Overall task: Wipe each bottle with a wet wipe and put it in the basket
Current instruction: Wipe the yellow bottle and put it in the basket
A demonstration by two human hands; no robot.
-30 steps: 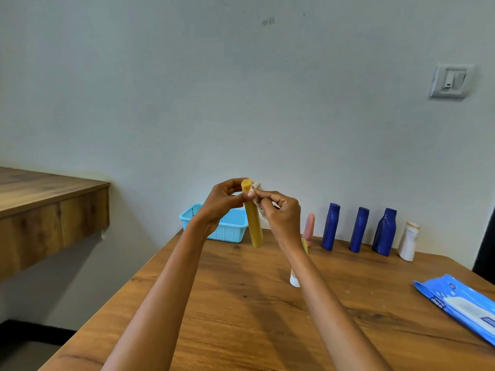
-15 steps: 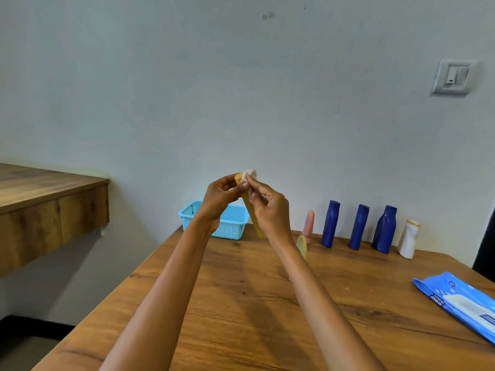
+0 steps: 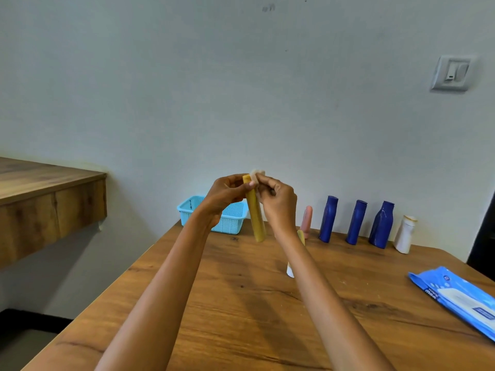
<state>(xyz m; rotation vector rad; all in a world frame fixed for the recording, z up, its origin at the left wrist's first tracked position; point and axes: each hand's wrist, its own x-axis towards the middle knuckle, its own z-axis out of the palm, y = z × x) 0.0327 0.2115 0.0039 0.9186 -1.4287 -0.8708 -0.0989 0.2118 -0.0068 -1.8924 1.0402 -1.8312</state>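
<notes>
Yellow plastic, the tube-shaped bottle (image 3: pixel 256 214) hangs at frame centre, above the table (image 3: pixel 241 303), tilted slightly with its lower end toward the right. My left hand (image 3: pixel 225 195) pinches its top end between thumb and curled fingers, which leaves the body free for wiping. My right hand (image 3: pixel 278 202) has its fingers curled round a bunched wet wipe (image 3: pixel 257 173) and presses it against the same upper end; I judge the cleaning stroke begins here. Behind my left wrist, the pale blue basket (image 3: pixel 230 222) sits at the table's far edge, within easy reach for depositing. Right of centre, a pink bottle (image 3: pixel 306 222), three dark blue bottles (image 3: pixel 355 222) and a white bottle (image 3: pixel 405 234) stand along the wall, unwiped as far as I can judge. At lower right lies the blue wipes pack (image 3: pixel 455 298).
</notes>
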